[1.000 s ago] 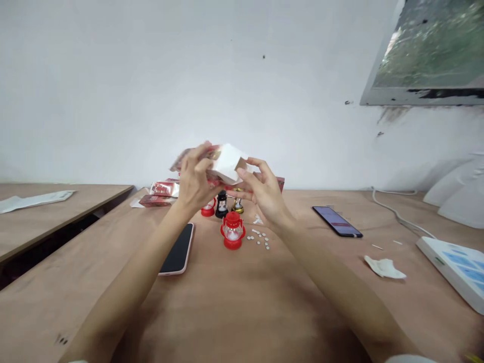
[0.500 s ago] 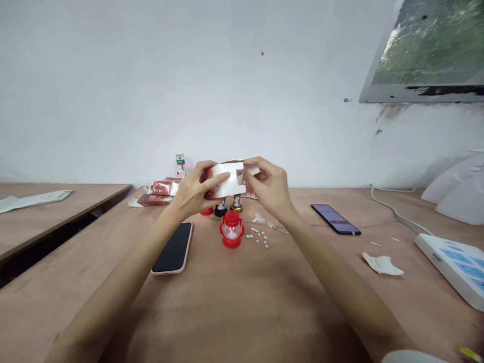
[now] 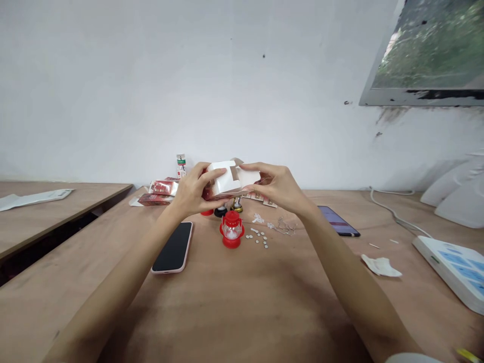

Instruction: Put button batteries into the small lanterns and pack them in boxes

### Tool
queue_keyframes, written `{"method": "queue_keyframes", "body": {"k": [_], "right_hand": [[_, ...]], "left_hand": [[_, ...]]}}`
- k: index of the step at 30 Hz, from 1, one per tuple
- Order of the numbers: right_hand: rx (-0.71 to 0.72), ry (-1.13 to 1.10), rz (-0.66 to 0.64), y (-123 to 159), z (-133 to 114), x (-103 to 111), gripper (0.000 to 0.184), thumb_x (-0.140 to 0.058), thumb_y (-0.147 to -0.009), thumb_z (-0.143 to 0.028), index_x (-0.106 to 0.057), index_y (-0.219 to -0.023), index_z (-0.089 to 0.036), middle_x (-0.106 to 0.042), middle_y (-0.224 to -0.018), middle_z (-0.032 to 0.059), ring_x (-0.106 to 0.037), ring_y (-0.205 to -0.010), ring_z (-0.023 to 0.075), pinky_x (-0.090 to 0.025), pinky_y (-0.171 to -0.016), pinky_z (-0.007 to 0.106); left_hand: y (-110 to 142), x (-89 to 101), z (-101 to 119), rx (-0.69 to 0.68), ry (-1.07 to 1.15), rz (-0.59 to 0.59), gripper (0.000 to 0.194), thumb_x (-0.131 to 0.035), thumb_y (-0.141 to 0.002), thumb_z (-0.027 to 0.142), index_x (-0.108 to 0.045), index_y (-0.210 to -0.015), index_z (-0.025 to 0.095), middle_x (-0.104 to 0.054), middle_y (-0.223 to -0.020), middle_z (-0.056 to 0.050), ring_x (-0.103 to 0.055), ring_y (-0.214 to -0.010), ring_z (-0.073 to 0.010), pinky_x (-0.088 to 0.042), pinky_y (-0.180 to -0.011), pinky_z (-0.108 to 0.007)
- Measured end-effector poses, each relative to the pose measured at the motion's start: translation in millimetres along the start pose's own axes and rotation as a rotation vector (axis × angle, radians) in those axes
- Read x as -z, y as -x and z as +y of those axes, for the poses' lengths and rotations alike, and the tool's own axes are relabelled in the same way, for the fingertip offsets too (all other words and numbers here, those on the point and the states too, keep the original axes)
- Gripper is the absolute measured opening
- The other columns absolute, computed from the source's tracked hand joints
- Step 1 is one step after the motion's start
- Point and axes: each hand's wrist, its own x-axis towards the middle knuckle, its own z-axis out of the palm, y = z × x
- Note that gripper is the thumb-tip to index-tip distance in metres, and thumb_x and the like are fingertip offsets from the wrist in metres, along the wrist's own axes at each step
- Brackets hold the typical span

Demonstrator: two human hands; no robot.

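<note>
Both hands hold a small red-and-white cardboard box [image 3: 224,184] above the table. My left hand [image 3: 194,191] grips its left side, thumb lying on the white face. At the opposite end, my right hand [image 3: 278,185] pinches a white flap that stands out from the box. Below them a small red lantern [image 3: 232,230] with a clear middle stands upright. Small round button-like pieces [image 3: 258,237] lie to the right of it. Behind the lantern, the bases of other lanterns [image 3: 237,205], black and gold, are partly hidden by the hands and box.
A pink-edged phone [image 3: 174,247] lies left of the lantern, another phone [image 3: 339,222] lies to the right. Red boxes [image 3: 157,198] and a small bottle [image 3: 181,165] are at the back left. A crumpled tissue [image 3: 381,266] and a white power strip [image 3: 451,272] are at the right.
The box has tilted and its right-end flap now stands further out. My right hand has shifted slightly right with fingers on the flap. My left hand keeps its hold.
</note>
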Motion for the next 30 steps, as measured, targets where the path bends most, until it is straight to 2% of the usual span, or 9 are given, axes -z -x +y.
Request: {"method": "queue_keyframes", "body": {"k": [4, 8, 12, 15, 18, 22, 26, 30], "right_hand": [[0.018, 0.08, 0.002, -2, 5, -3, 0.037, -0.068, -0.073, -0.033, -0.064, -0.109, -0.024, -0.067, -0.097, 0.0035, -0.059, -0.076, 0.0163, -0.046, -0.06, 0.031], [0.032, 0.096, 0.063, -5, 12, -10, 0.029, -0.06, -0.08, -0.032, -0.063, -0.106, -0.021, -0.065, -0.084, 0.0018, -0.057, -0.064, 0.0128, -0.045, -0.06, 0.03], [-0.006, -0.055, 0.12, -5, 12, -21, 0.038, -0.058, -0.08, -0.031, -0.053, -0.116, -0.021, -0.058, -0.072, -0.0022, -0.055, -0.057, 0.0113, -0.046, -0.057, 0.029], [-0.044, -0.19, 0.102, -6, 8, -27, 0.032, -0.061, -0.076, -0.034, -0.055, -0.104, -0.02, -0.056, -0.068, -0.0031, -0.056, -0.058, 0.011, -0.048, -0.058, 0.028], [-0.082, -0.286, 0.092, -7, 7, -26, 0.031, -0.063, -0.073, -0.042, -0.057, -0.092, -0.019, -0.059, -0.072, -0.0007, -0.057, -0.062, 0.0119, -0.051, -0.06, 0.029], [-0.104, -0.425, 0.005, -9, 10, -21, 0.042, -0.046, -0.081, -0.06, -0.061, -0.097, -0.023, -0.064, -0.088, 0.0046, -0.061, -0.078, 0.0157, -0.054, -0.068, 0.033], [-0.112, -0.504, -0.052, -9, 10, -17, 0.034, -0.055, -0.08, -0.055, -0.063, -0.094, -0.025, -0.065, -0.097, 0.004, -0.061, -0.087, 0.0169, -0.054, -0.076, 0.036], [-0.121, -0.541, -0.069, -7, 5, -18, 0.028, -0.063, -0.076, -0.05, -0.062, -0.086, -0.025, -0.065, -0.099, 0.0022, -0.061, -0.086, 0.015, -0.053, -0.078, 0.035]], "left_hand": [[3, -3.1, 1, 0.065, 0.04, -0.014, 0.061, -0.069, -0.069, 0.047, -0.04, -0.12, 0.03, -0.05, -0.103, -0.006, -0.055, -0.084, -0.018, -0.047, -0.062, -0.029], [2, -10.1, 10, 0.138, 0.128, 0.013, 0.046, -0.066, -0.072, 0.037, -0.045, -0.11, 0.026, -0.05, -0.103, -0.005, -0.054, -0.091, -0.0198, -0.048, -0.071, -0.034], [-1, -18.7, 24, 0.189, 0.256, 0.121, 0.041, -0.064, -0.07, 0.026, -0.045, -0.106, 0.022, -0.051, -0.107, -0.007, -0.051, -0.105, -0.0231, -0.046, -0.083, -0.04], [-2, -20.7, 30, 0.258, 0.3, 0.176, 0.048, -0.065, -0.072, 0.03, -0.044, -0.114, 0.023, -0.053, -0.108, -0.007, -0.053, -0.104, -0.0223, -0.046, -0.085, -0.04], [-3, -17.7, 31, 0.355, 0.342, 0.136, 0.057, -0.063, -0.075, 0.038, -0.039, -0.125, 0.024, -0.054, -0.113, -0.008, -0.055, -0.101, -0.0215, -0.047, -0.085, -0.04], [-6, -12.1, 31, 0.401, 0.381, 0.085, 0.042, -0.057, -0.08, 0.041, -0.048, -0.117, 0.023, -0.057, -0.111, -0.007, -0.055, -0.102, -0.0219, -0.047, -0.085, -0.041], [-7, -10.7, 35, 0.437, 0.45, 0.131, 0.033, -0.05, -0.085, 0.044, -0.051, -0.11, 0.023, -0.058, -0.106, -0.006, -0.057, -0.096, -0.0192, -0.049, -0.082, -0.037], [-9, -10.8, 40, 0.413, 0.462, 0.156, 0.03, -0.053, -0.083, 0.041, -0.051, -0.106, 0.022, -0.058, -0.102, -0.006, -0.057, -0.093, -0.0185, -0.049, -0.079, -0.036]]}}
